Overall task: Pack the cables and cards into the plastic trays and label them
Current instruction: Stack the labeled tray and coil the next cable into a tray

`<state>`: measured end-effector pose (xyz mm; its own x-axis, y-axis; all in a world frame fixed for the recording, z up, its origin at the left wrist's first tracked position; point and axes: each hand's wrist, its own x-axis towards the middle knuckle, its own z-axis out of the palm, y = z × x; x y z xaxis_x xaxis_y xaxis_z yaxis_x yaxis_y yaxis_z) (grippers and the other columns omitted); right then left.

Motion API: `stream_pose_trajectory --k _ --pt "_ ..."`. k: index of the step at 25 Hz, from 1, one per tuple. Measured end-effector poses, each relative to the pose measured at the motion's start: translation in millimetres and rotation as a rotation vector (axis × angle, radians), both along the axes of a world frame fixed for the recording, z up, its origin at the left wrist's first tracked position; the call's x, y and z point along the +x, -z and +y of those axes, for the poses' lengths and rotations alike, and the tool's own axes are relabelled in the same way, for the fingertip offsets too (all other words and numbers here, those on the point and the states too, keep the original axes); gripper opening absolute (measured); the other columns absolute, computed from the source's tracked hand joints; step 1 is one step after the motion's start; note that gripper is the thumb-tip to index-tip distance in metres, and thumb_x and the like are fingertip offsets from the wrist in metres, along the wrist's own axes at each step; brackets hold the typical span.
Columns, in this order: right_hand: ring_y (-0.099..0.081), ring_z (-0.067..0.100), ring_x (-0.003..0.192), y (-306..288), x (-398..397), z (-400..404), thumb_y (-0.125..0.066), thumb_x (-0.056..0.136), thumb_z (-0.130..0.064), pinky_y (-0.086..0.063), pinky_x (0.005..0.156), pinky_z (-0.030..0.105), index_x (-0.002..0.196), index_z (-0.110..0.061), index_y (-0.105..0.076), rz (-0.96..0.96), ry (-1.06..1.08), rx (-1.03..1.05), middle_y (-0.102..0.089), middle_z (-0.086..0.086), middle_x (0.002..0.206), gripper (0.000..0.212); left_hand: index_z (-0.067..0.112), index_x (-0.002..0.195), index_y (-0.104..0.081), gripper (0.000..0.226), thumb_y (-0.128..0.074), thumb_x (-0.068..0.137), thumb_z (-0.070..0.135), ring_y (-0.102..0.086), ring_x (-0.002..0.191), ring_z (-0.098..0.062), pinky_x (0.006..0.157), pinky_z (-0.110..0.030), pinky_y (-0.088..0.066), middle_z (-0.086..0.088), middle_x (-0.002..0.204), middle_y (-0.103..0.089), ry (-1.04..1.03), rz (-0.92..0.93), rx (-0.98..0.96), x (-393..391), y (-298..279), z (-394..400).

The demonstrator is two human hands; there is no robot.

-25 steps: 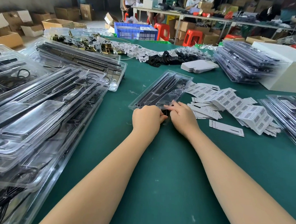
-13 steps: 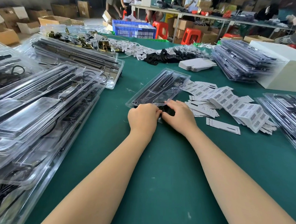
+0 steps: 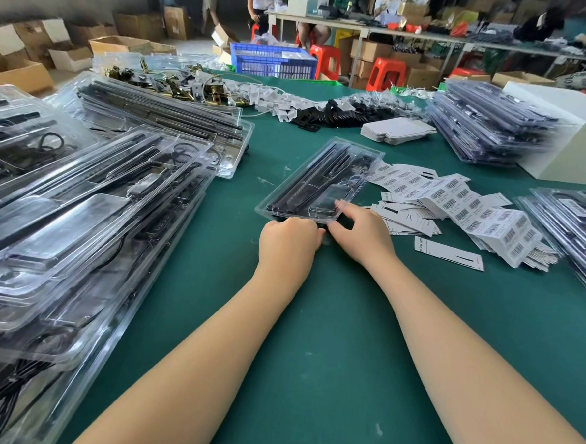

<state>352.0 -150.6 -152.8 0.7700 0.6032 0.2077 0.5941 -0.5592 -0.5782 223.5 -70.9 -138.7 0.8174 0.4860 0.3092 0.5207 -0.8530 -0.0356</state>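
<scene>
Green table [image 3: 309, 377] (cluttered); cartons [image 3: 16, 71] behind

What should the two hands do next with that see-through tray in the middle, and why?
Probably press the near end of the clear tray shut. Both the left hand and the right hand sit at that edge, the long black parts already lie inside, and the barcode labels wait just beside it, so closing looks likely to come before labelling.

The left hand [image 3: 288, 244] is hiding its own fingers and the near edge of the clear tray [image 3: 318, 185]. Motion is blurring the right hand's fingers [image 3: 342, 206]. The frame's left edge is cutting off the stacked trays [image 3: 60, 242].
</scene>
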Motion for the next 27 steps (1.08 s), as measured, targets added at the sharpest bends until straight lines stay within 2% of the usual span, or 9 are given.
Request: stream_pose_trajectory --k 2,3,5,7,13,18,20,24,27 --pt "-0.043 0.017 0.133 -1 0 -1 -0.06 0.087 -0.039 -0.039 0.103 0.031 0.136 -0.03 -0.055 0.0 0.001 -0.002 -0.054 -0.008 0.141 0.05 0.025 0.064 -0.061 0.024 -0.067 0.083 0.04 -0.062 0.06 -0.008 0.057 -0.023 -0.023 0.008 0.064 -0.066 -0.042 -0.025 0.104 -4 -4 -3" --pt "-0.043 0.016 0.134 -1 1 -1 -0.06 0.087 -0.039 -0.038 0.103 0.03 0.136 -0.031 -0.055 -0.005 -0.002 -0.007 -0.053 -0.009 0.141 0.05 0.026 0.065 -0.06 0.023 -0.065 0.083 0.04 -0.062 0.061 -0.008 0.058 -0.023 -0.023 0.009 0.065 -0.066 -0.037 -0.051 0.113 -5 -3 -3" --pt "-0.043 0.016 0.133 -1 2 -1 -0.059 0.087 -0.04 -0.038 0.101 0.029 0.135 -0.031 -0.055 -0.015 -0.008 -0.011 -0.052 -0.011 0.142 0.049 0.026 0.083 -0.06 0.025 -0.042 0.097 0.035 -0.064 0.082 -0.013 0.065 -0.026 -0.024 0.006 0.086 -0.069 0.047 -0.083 -0.001 -6 7 0" --pt "-0.043 0.016 0.133 0 2 -1 -0.057 0.089 -0.04 -0.038 0.101 0.029 0.135 -0.031 -0.056 -0.041 -0.019 -0.023 -0.051 -0.012 0.142 0.047 0.024 0.092 -0.06 0.031 -0.031 0.099 0.032 -0.062 0.095 -0.015 0.068 -0.028 -0.025 0.005 0.098 -0.067 0.079 -0.151 -0.052 -6 11 3" --pt "-0.04 0.019 0.134 4 6 3 -0.049 0.096 -0.034 -0.035 0.102 0.031 0.14 -0.021 -0.051 -0.097 -0.028 -0.1 -0.043 -0.006 0.149 0.046 0.025 0.115 -0.063 0.035 -0.034 0.097 0.031 -0.057 0.111 -0.009 0.08 -0.029 -0.036 0.011 0.118 -0.065 0.162 -0.176 -0.089 -5 16 6" --pt "-0.039 0.02 0.131 4 6 4 -0.047 0.098 -0.029 -0.034 0.101 0.03 0.14 -0.021 -0.05 -0.088 -0.032 -0.102 -0.042 -0.002 0.147 0.044 0.023 0.119 -0.065 0.038 -0.037 0.095 0.032 -0.056 0.11 -0.021 0.083 -0.035 -0.038 0.01 0.114 -0.067 0.174 -0.184 -0.072 -7 19 -1" --pt "-0.041 0.018 0.132 4 6 2 -0.049 0.096 -0.028 -0.034 0.102 0.029 0.139 -0.02 -0.052 -0.065 -0.033 -0.075 -0.044 -0.003 0.146 0.044 0.022 0.122 -0.063 0.039 -0.036 0.095 0.031 -0.054 0.109 -0.023 0.084 -0.036 -0.036 0.009 0.119 -0.065 0.159 -0.172 -0.075 -5 19 -2" --pt "-0.046 0.014 0.127 3 4 -2 -0.056 0.094 -0.028 -0.032 0.095 0.019 0.126 -0.016 -0.064 -0.02 0.007 0.106 -0.054 -0.002 0.137 0.035 0.023 0.13 -0.055 0.041 -0.034 0.095 0.031 -0.048 0.116 -0.022 0.088 -0.034 -0.032 0.011 0.133 -0.055 0.117 -0.099 -0.086 -1 21 -2" --pt "-0.051 0.015 0.121 2 4 -5 -0.061 0.092 -0.029 -0.035 0.089 0.02 0.117 -0.014 -0.07 -0.076 0.019 0.132 -0.062 -0.001 0.126 0.03 0.02 0.131 -0.051 0.043 -0.035 0.093 0.032 -0.043 0.118 -0.023 0.089 -0.034 -0.031 0.006 0.134 -0.053 0.067 -0.075 -0.126 7 20 -9"
